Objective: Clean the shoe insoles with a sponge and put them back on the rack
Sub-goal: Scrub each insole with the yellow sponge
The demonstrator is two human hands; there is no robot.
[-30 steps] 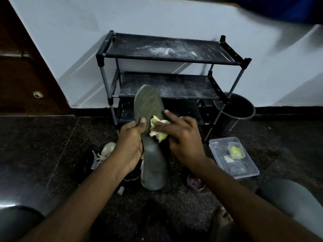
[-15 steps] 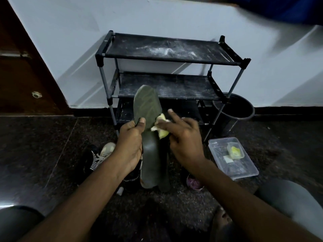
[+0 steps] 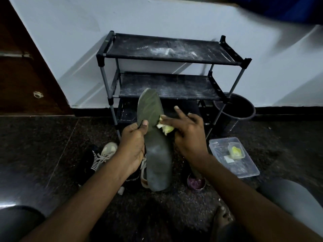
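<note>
**A:** so is it back on the dusty black three-tier shoe rack [image 3: 167, 53] yet?

**B:** nope, the long grey-green foam insole [image 3: 154, 142] is upright in front of it. Left hand [image 3: 134, 144] is wrapped round its left edge, thumb on the face. Right hand [image 3: 189, 137] pinches a crumpled yellow sponge [image 3: 166, 128] against the right edge.
</note>
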